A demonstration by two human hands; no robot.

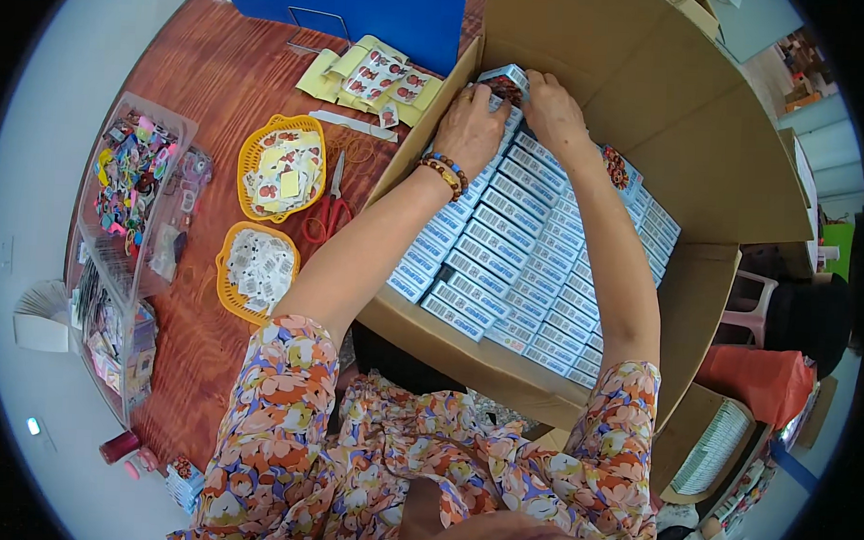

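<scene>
A large cardboard carton point(532, 395) stands open before me, packed with rows of small white-and-blue boxes point(500, 230). At its far left corner, my left hand point(470, 130) and my right hand point(555, 112) close on either side of a small box point(507, 80) with a dark, reddish picture on its face. That box lies tilted at the far end of the rows. My fingertips are partly hidden behind it and my knuckles. Another small box point(621, 170) lies picture side up on the rows, right of my right forearm.
On the reddish wooden table point(186, 357) at left stand two yellow baskets of stickers, an upper basket point(244, 159) and a lower basket point(224, 287). Red-handled scissors point(331, 214) lie beside them. Sticker sheets point(377, 82) and a clear tray of trinkets point(135, 179) are farther out.
</scene>
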